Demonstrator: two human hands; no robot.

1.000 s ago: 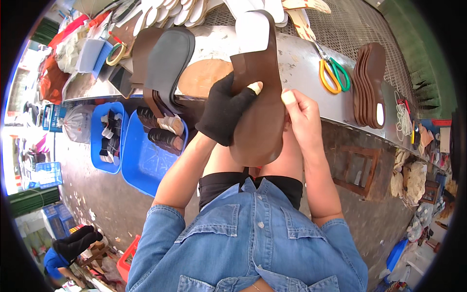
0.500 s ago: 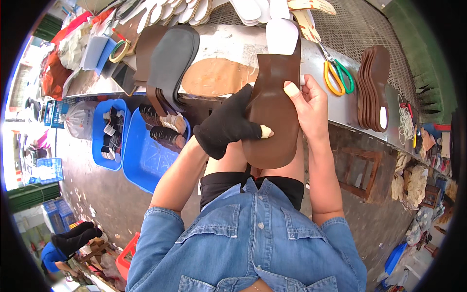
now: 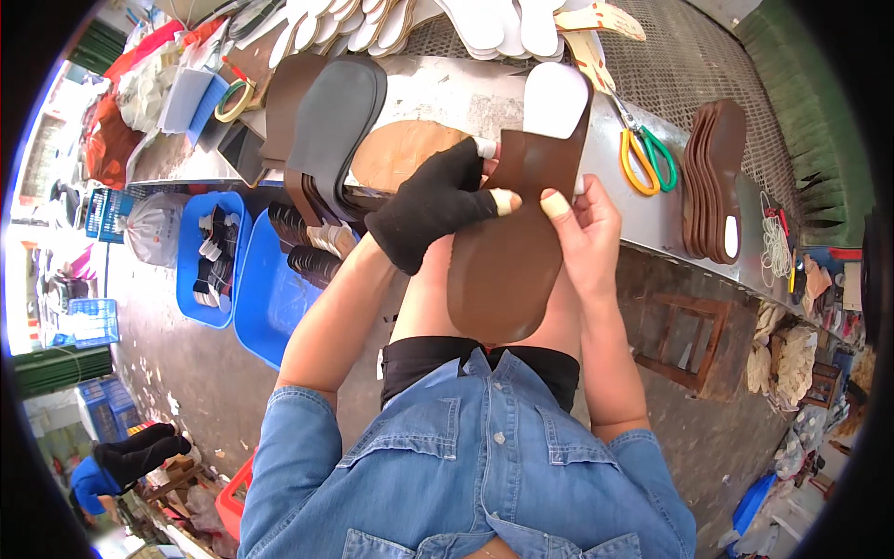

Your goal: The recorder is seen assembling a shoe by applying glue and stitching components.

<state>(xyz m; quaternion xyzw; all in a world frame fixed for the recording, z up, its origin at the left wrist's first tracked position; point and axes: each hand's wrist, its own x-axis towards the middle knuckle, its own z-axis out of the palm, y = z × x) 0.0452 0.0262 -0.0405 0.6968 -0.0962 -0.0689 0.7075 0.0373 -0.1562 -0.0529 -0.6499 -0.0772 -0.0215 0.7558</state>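
Left hand, right hand pinch brown insole; long axis slanting, white end pointing away-right

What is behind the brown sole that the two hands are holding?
Behind the brown sole, parts of the thighs show beside its wide end, and the metal table shows beside its narrow end. Its underside, and whatever it covers directly, cannot be seen.
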